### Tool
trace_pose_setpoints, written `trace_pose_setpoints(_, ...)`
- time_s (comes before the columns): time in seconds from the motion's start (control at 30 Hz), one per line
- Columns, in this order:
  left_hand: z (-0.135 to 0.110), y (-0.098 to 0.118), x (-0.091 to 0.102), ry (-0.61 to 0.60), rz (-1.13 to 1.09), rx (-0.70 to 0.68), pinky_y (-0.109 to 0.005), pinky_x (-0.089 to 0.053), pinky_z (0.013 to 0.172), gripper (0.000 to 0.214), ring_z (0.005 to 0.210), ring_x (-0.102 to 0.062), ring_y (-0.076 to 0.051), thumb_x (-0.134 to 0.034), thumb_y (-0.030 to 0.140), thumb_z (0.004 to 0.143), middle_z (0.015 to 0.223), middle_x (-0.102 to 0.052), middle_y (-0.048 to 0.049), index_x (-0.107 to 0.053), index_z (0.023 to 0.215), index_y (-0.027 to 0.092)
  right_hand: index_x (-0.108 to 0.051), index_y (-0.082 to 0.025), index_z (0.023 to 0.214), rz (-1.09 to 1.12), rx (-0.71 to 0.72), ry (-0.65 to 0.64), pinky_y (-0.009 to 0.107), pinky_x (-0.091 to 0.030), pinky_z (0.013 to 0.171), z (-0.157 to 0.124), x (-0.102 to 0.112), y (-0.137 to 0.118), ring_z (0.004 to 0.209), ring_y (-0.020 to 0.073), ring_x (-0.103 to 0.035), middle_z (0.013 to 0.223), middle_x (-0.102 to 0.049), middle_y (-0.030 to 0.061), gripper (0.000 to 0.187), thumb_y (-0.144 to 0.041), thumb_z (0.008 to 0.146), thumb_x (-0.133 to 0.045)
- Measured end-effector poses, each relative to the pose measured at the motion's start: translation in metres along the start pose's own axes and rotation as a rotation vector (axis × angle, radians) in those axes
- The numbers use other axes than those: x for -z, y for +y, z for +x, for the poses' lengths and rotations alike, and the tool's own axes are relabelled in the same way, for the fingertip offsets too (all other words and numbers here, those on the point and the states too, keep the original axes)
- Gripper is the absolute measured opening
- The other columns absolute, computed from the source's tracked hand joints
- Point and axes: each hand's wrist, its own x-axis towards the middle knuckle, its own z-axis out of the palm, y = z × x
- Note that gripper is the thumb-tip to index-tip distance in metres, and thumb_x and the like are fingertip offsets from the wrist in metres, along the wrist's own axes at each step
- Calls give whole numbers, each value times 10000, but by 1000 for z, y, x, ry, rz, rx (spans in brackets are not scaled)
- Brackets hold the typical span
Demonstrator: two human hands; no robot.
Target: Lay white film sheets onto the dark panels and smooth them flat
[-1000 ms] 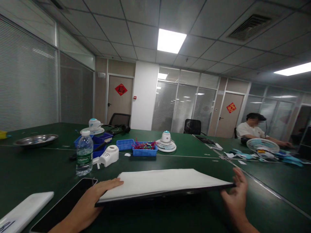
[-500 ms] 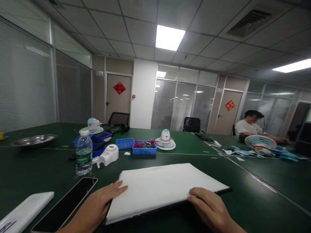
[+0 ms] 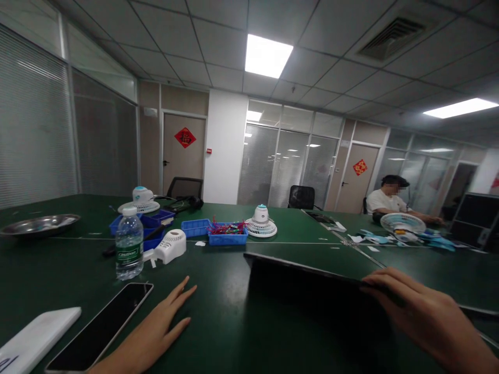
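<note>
My right hand (image 3: 421,311) grips the upper edge of a black folder (image 3: 312,306), thumb on the near side and fingers over the top. The folder stands tilted up with its dark face towards me; the white sheets are hidden from view. Past my right wrist shows another dark edge (image 3: 479,314), which I cannot make out clearly. My left hand (image 3: 163,319) is open over the green table (image 3: 218,332), fingers spread, holding nothing. Beside it lies a black-screened phone (image 3: 101,327), and farther left a white slab-like object (image 3: 39,337) with dark marks on one end.
A water bottle (image 3: 129,246) stands behind the phone, beside a white plastic housing (image 3: 171,246). Farther back are a blue tray (image 3: 228,239) of wires, a white fan part (image 3: 261,223) and a metal dish (image 3: 39,227). At the right sits another person (image 3: 390,200) near a fan cage (image 3: 403,224).
The folder has swung from lying nearly flat, white sheets up, to a tilted stance showing its dark face. My right hand moved right and up with it; my left hand let go.
</note>
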Motion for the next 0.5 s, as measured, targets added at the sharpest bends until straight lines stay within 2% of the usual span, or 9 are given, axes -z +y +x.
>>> trace_pose_setpoints(0.1, 0, -5, -2, -12, -9, 8, -495, -402, 1139, 584, 1438, -407, -315, -499, 496, 959, 1657, -276, -32, -377, 1517, 374, -733, -335, 1012, -76, -97, -56, 369, -573, 592, -8, 1, 27, 718, 260, -717, 1014, -755, 53, 259, -469, 870, -563)
trace_pose_setpoints(0.23, 1, -9, -4, -18, -29, 8, -494, -406, 1137, 577, 1443, -401, -311, -489, 510, 961, 1661, -268, -23, -383, 1513, 381, -710, -274, 1076, -189, -220, -180, 404, -537, 613, -13, -10, 56, 725, 276, -701, 1040, -747, 78, 333, -465, 883, -517)
trace_pose_setpoints(0.33, 2, -8, -3, -11, -34, 7, -500, -395, 1141, 567, 1443, -401, -309, -485, 512, 961, 1654, -288, -24, -401, 1505, 375, -695, -247, 1106, -244, -253, -255, 407, -521, 637, -11, -21, 68, 757, 279, -699, 1062, -739, 81, 347, -417, 918, -459)
trace_pose_setpoints(0.5, 3, -7, -3, 19, -25, -19, -506, -427, 1117, 577, 1415, -439, -324, -511, 500, 952, 1634, -339, -54, -414, 1501, 356, -688, -226, 1118, -312, -252, -289, 368, -489, 584, -10, -39, 78, 732, 266, -698, 1062, -734, 102, 358, -325, 940, -395)
